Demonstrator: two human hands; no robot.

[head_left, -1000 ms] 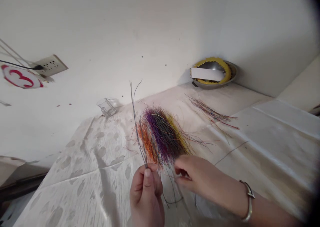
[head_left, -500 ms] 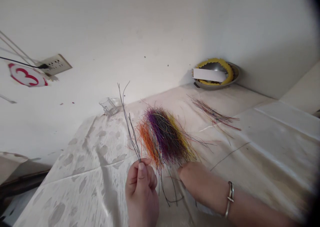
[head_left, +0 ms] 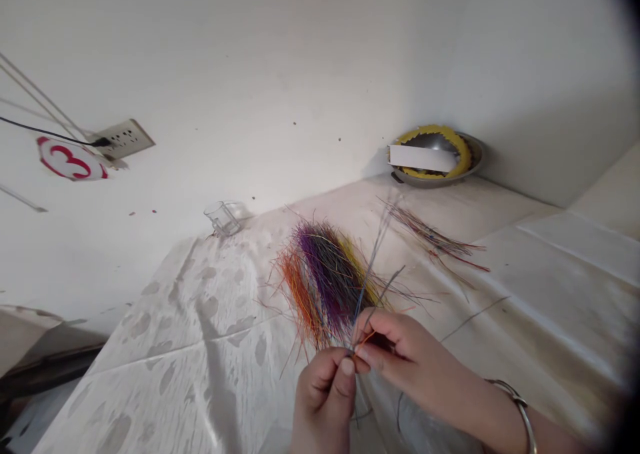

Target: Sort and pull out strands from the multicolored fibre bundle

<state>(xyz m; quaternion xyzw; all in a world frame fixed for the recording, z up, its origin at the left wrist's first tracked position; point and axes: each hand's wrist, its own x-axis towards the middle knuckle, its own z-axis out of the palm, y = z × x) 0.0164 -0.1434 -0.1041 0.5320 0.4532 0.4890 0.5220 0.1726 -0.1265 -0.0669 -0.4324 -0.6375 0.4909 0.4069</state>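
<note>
In the head view, the one angle on this bench, everything sits around a heap of coloured strands (head_left: 327,267), orange, purple, dark and yellow, lying on the patterned cloth (head_left: 185,354). Just on the near side of that heap I see both hands meeting. The left hand (head_left: 325,397) has thumb and forefinger clamped on the grey strands (head_left: 373,267), a few thin lengths that fan upward in front of the heap's yellow edge, their far tips blurred. The right hand (head_left: 400,347), a bracelet (head_left: 523,411) at its wrist, comes in from the heap's right; its thumb and forefinger look pinched together on an orange strand (head_left: 369,338), close against the left fingertips. Whether they also grip some of the grey, I can't tell.

To my eye, the step in hand is adding the orange to the grey at that pinch. The next move seems to call for the left pinch staying firm while the right fingers line up the orange and let go without dragging the grey askew.

Right of the heap lies a smaller mixed bundle (head_left: 435,233); beyond that, a metal bowl (head_left: 440,181). A clear cup (head_left: 223,221) stands to the heap's far left.
</note>
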